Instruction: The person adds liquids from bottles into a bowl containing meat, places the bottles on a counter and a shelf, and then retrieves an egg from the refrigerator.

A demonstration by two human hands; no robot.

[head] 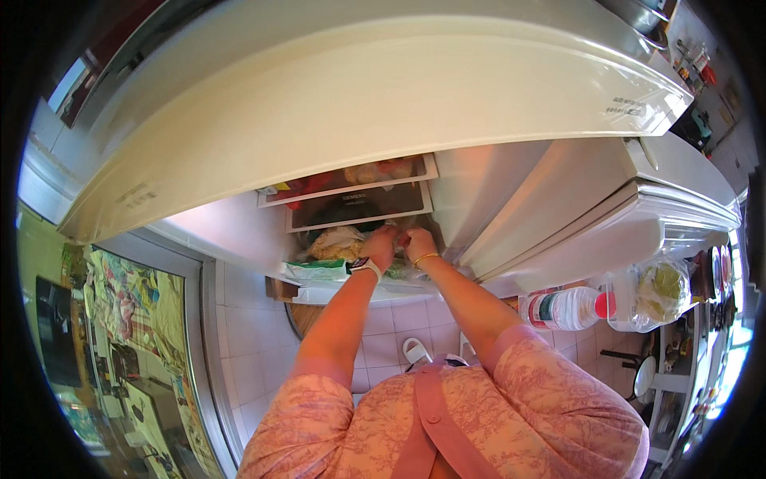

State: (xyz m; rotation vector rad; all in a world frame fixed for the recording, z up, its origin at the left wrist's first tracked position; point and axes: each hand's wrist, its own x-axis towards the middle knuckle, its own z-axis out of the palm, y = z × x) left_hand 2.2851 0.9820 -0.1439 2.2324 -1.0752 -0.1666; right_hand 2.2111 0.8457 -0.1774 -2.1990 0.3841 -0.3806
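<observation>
Both my hands are inside an open fridge, close together over its lowest compartment. My left hand (381, 246), with a smartwatch (362, 263) on its wrist, has its fingers curled on what looks like a clear plastic bag (412, 273). Just beside it, my right hand (421, 242), below a gold bangle (425, 258), pinches the same clear plastic. A small reddish thing shows between the fingers; what it is I cannot tell. Left of my hands lies a bag of pale yellowish food (336, 242). In front of that is a green-and-white package (318, 270).
Dark-fronted Siemens drawers (359, 203) sit above my hands. The open fridge door (538, 239) at right carries a water bottle (567, 308) with a red cap and a bagged round green fruit (663, 284). A metal-framed glass door (203, 335) stands at left, above tiled floor (254, 347).
</observation>
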